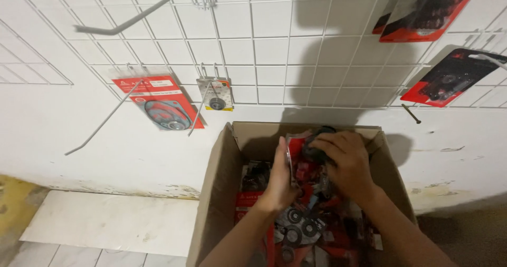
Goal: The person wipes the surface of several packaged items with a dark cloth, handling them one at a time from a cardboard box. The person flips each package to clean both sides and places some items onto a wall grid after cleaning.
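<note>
Your left hand (280,180) and right hand (343,164) were both down in the cardboard box (211,193), fingers curled shut around a stack of red packets (298,156) at its far end. Gripped that loosely, the packets could have slid and spilled back among the others. On the white wire grid (274,50), a red packet (163,106) hung far left beside a small grey card (215,94); two more red-and-black packets (449,77) hung far right.
</note>
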